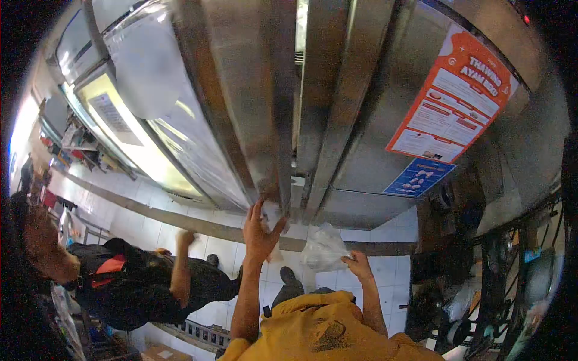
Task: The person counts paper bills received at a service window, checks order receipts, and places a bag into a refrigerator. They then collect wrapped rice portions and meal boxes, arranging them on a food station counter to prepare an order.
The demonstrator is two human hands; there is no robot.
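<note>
My right hand point(359, 265) pinches the edge of a clear plastic bag point(325, 248), which hangs crumpled in front of the steel cabinet. What is inside the bag I cannot make out. Further left, my left hand point(259, 234) is raised with fingers stretched and thumb apart, near the lower end of a steel door edge point(265, 150). Whether it touches the door is unclear. Behind the fingers is a blurred whitish patch. To the right of a narrow gap stands another steel panel point(367, 174).
A red-and-white poster point(451, 96) and a blue sheet point(419, 177) are on the right steel panel. On the left, a person in dark clothes point(138, 283) stands close by, one hand raised. White floor tiles point(211, 246) lie below. Dark shelving point(500, 265) holds items at right.
</note>
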